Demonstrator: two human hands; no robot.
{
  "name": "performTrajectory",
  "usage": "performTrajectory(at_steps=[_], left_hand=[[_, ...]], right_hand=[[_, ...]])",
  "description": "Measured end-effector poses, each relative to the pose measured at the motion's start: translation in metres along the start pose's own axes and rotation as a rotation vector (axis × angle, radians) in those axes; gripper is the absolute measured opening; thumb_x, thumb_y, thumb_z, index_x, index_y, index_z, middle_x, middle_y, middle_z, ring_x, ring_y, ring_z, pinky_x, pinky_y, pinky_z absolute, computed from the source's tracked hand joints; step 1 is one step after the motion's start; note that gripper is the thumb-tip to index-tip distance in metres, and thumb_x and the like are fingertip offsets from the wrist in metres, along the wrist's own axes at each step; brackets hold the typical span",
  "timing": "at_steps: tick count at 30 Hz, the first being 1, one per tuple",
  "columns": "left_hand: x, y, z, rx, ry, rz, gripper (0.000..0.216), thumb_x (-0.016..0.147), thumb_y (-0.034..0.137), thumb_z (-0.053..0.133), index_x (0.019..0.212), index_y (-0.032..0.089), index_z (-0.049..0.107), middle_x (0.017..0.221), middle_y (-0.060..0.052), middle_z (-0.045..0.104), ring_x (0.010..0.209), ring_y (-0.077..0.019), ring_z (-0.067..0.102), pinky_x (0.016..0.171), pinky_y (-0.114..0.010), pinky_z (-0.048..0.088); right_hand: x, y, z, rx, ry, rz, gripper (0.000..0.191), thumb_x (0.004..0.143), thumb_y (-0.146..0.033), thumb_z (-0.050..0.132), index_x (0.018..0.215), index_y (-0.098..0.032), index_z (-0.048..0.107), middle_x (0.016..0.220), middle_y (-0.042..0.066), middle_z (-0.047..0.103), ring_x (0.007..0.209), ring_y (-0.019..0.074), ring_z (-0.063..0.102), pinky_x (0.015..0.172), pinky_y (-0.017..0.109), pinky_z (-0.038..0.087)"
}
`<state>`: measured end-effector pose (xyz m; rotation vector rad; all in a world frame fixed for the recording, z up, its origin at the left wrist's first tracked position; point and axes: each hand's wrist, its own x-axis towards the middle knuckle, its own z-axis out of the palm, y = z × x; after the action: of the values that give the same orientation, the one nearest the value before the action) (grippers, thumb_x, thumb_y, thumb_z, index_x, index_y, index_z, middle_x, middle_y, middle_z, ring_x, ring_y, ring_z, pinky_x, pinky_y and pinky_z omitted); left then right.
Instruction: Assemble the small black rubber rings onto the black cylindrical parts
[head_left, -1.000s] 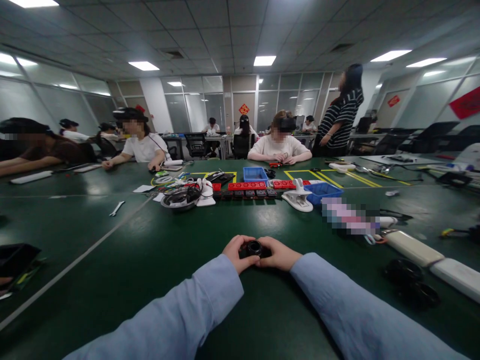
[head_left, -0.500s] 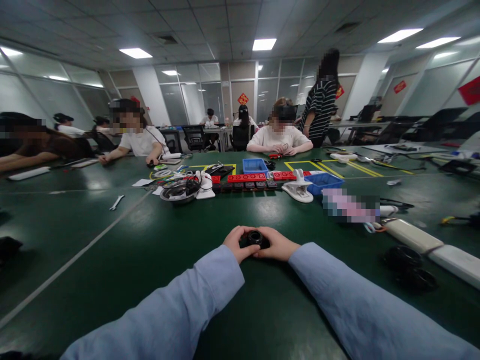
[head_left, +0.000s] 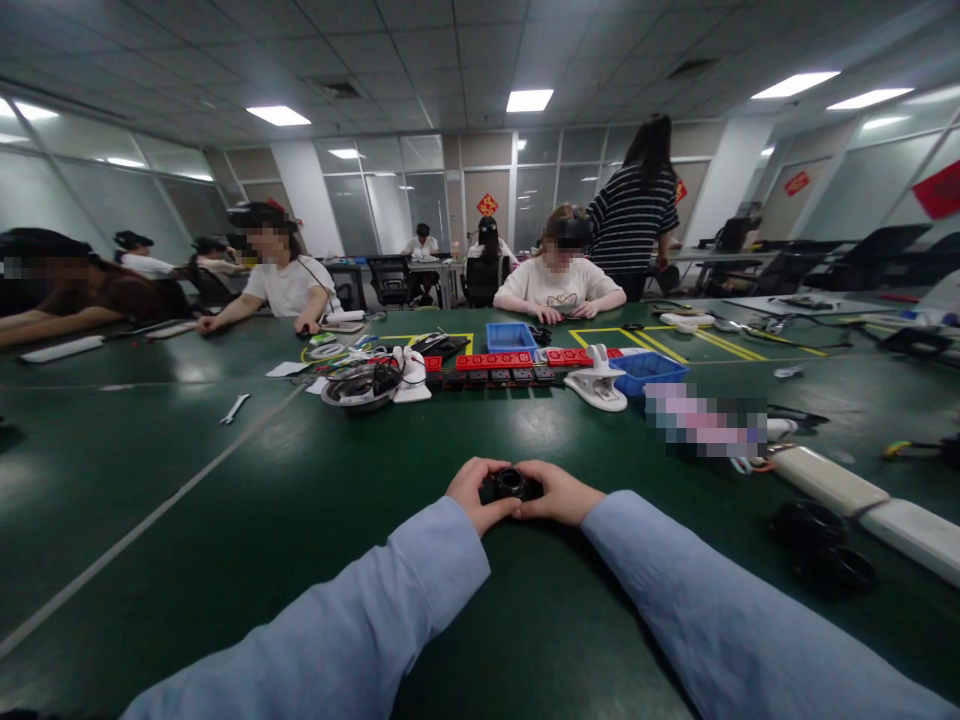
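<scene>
Both of my hands meet over the green tabletop in the middle of the head view. Between them sits a small black round part (head_left: 511, 483) with a raised ring and a hollow centre; its exact kind I cannot make out. My left hand (head_left: 478, 495) curls its thumb and fingers around the left side. On the right side, my right hand (head_left: 559, 493) grips it the same way, the two thumbs close together in front. The part's lower half is hidden by the fingers, and whether it rests on the table I cannot tell.
Right of my arm lie black round pieces (head_left: 810, 522) and a long white bar (head_left: 832, 473). Ahead stand a red power strip (head_left: 493, 360), a white clip stand (head_left: 600, 385), a blue bin (head_left: 649, 372) and a metal bowl (head_left: 358, 392) of cables. A wrench (head_left: 235, 409) lies left. Co-workers sit opposite.
My hands keep their hold on the black round part, with only a slight shift of the fingers. The view has tilted a little. The standing person in stripes has turned away.
</scene>
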<state>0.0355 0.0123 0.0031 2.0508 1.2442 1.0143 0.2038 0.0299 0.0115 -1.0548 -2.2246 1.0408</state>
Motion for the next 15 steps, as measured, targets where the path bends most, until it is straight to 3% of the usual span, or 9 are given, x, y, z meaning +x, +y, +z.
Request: performTrajectory(at_steps=[8,11,13,15], left_hand=[[0.002,0.001,0.006,0.143,0.162,-0.067,0.036,0.058,0.026,0.067,0.089,0.016,0.053,0.085,-0.004,0.050,0.082,-0.0186,0.049,0.075,-0.035,0.042],[0.005,-0.004,0.003,0.082,0.104,-0.061,0.038,0.057,0.024,0.066,0.091,0.015,0.053,0.085,-0.004,0.050,0.080,-0.0173,0.049,0.072,-0.032,0.043],[0.007,-0.006,0.000,0.029,0.036,-0.053,0.038,0.057,0.023,0.066,0.092,0.015,0.053,0.085,-0.004,0.050,0.078,-0.0165,0.050,0.068,-0.030,0.044],[0.008,-0.009,-0.002,-0.014,-0.012,-0.032,0.037,0.058,0.022,0.066,0.092,0.016,0.054,0.085,-0.003,0.051,0.078,-0.0162,0.050,0.067,-0.029,0.043]], right_hand=[[0.005,-0.007,0.023,-0.460,0.348,0.136,0.025,0.058,-0.032,0.062,0.071,-0.016,0.049,0.066,0.001,0.051,0.061,0.0130,0.046,0.054,0.023,0.032],[0.003,-0.010,0.022,-0.430,0.316,0.063,0.036,0.058,-0.035,0.063,0.085,-0.015,0.052,0.078,0.005,0.057,0.070,0.0168,0.051,0.062,0.027,0.035],[0.002,-0.009,0.017,-0.341,0.250,-0.034,0.050,0.056,-0.036,0.066,0.100,-0.017,0.051,0.091,0.006,0.058,0.081,0.0193,0.052,0.070,0.029,0.037],[0.001,-0.007,0.011,-0.253,0.163,-0.107,0.053,0.057,-0.033,0.066,0.105,-0.018,0.050,0.096,0.005,0.057,0.086,0.0197,0.052,0.074,0.031,0.037]])
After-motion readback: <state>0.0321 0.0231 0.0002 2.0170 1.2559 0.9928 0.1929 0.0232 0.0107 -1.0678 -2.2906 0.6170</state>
